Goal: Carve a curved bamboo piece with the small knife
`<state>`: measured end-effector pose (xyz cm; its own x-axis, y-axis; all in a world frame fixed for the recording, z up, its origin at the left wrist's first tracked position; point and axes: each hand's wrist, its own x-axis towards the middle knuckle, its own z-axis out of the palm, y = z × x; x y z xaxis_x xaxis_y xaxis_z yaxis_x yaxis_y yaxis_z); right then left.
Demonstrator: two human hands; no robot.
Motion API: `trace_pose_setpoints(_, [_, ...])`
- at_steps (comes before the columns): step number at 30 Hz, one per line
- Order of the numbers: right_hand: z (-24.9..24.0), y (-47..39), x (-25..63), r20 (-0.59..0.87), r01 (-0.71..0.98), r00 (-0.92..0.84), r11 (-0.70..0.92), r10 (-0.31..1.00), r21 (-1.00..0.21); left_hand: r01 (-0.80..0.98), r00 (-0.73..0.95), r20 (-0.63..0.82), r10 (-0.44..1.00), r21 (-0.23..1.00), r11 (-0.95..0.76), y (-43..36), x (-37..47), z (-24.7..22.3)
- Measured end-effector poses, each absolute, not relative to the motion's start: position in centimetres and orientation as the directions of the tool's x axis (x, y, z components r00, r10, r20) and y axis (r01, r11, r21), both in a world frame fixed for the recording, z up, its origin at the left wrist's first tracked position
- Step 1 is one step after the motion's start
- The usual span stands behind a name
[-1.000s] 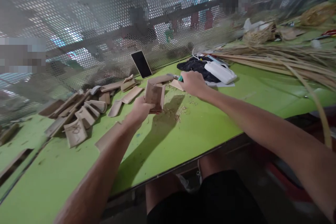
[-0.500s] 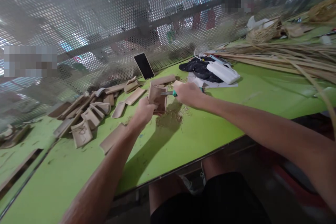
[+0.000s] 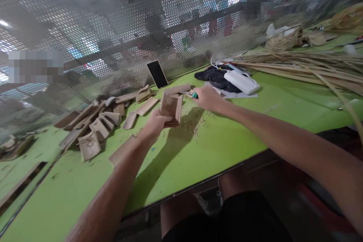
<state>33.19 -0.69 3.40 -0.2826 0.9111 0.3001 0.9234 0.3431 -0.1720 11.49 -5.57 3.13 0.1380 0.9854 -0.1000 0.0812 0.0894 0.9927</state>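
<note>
A single head-worn camera looks forward and down from the seated person's own height, close over the green tabletop [image 3: 215, 147]. Both forearms run away from the lens toward the hands. It faces a perforated metal screen [image 3: 113, 26] along the far edge; beyond that, the background is probably too blurred to read.

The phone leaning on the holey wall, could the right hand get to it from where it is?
Probably yes. The right hand is close to the phone, with only low bamboo pieces on the green table between. But it already grips a green-handled tool.
</note>
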Motion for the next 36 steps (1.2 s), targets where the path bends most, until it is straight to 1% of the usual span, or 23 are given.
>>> trace_pose_setpoints(3, [3.3, -1.9, 32.0, 0.268, 0.878, -0.396, 0.448, 0.878, -0.168, 0.027, 0.153, -0.13, 0.98, 0.992, 0.127, -5.4, 11.4, 3.0])
trace_pose_setpoints(6, [3.2, -2.5, 31.3, 0.255, 0.87, -0.435, 0.476, 0.864, -0.128, -0.011, 0.152, -0.129, 0.98, 0.991, 0.132, -5.3, 11.4, 2.9])
trace_pose_setpoints(9, [3.2, -2.6, 31.2, 0.271, 0.887, -0.406, 0.447, 0.873, -0.112, 0.007, 0.162, -0.121, 0.979, 0.993, 0.121, -5.3, 11.3, 2.9])
trace_pose_setpoints(13, [3.3, -2.4, 31.6, 0.309, 0.915, -0.349, 0.394, 0.884, -0.092, 0.047, 0.182, -0.067, 0.981, 0.997, 0.059, -5.5, 11.2, 3.0])
trace_pose_setpoints(20, [2.7, -1.6, 31.5, 0.292, 0.925, -0.338, 0.374, 0.895, -0.074, 0.116, 0.216, -0.059, 0.975, 0.993, 0.034, -5.3, 11.2, 3.1])
trace_pose_setpoints(23, [2.5, -0.8, 31.9, 0.294, 0.927, -0.323, 0.363, 0.899, -0.093, 0.129, 0.21, -0.1, 0.973, 0.989, 0.073, -5.3, 11.1, 3.4])
trace_pose_setpoints(25, [2.6, 0.0, 32.6, 0.291, 0.939, -0.278, 0.323, 0.915, -0.119, 0.108, 0.217, -0.123, 0.968, 0.989, 0.102, -5.5, 11.1, 3.6])
trace_pose_setpoints(29, [3.0, 1.1, 33.8, 0.284, 0.958, -0.178, 0.232, 0.942, -0.17, 0.049, 0.172, -0.096, 0.98, 0.995, 0.089, -5.5, 11.0, 4.0])
trace_pose_setpoints(32, [3.4, 0.5, 33.5, 0.319, 0.938, -0.198, 0.274, 0.927, -0.212, 0.041, 0.157, -0.089, 0.984, 0.996, 0.083, -5.4, 10.9, 3.9])
trace_pose_setpoints(36, [3.6, -1.2, 32.1, 0.324, 0.873, -0.334, 0.42, 0.885, -0.247, 0.002, 0.167, -0.118, 0.979, 0.993, 0.12, -5.4, 10.9, 3.6])
